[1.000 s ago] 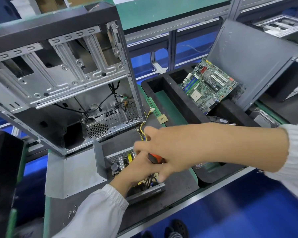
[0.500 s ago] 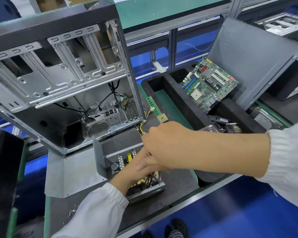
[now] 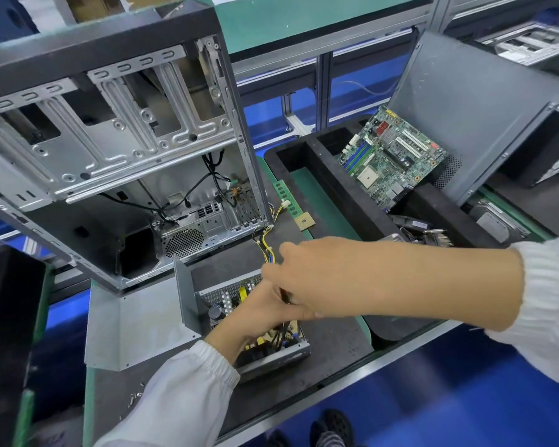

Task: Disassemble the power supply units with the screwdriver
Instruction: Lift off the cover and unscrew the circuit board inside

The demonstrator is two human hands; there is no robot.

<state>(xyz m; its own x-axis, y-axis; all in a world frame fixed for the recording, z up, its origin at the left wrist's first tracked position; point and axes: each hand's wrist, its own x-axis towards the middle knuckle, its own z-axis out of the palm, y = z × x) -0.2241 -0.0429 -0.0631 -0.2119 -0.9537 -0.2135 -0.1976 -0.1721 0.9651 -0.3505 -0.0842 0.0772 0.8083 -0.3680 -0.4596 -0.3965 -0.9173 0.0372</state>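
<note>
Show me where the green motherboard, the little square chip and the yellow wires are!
Motherboard (image 3: 389,159): head view, middle of the green board, leaning in the black tray.
Chip (image 3: 305,220): head view, centre of its gold top.
Yellow wires (image 3: 266,243): head view, on the bundle beside the case.

Computer case (image 3: 117,130): silver-grey, black frame. Motherboard (image 3: 391,162): green, blue and white slots. Power supply unit (image 3: 255,321): grey shell, yellow-black wires. Tabletop (image 3: 329,343): black mat, green edge. Sleeves (image 3: 181,391): white.

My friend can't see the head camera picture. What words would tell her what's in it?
Two bare hands, left hand and right hand, meet over an opened grey metal power supply box on a dark workbench mat. Behind stand an empty silver computer case and a green motherboard.
</note>
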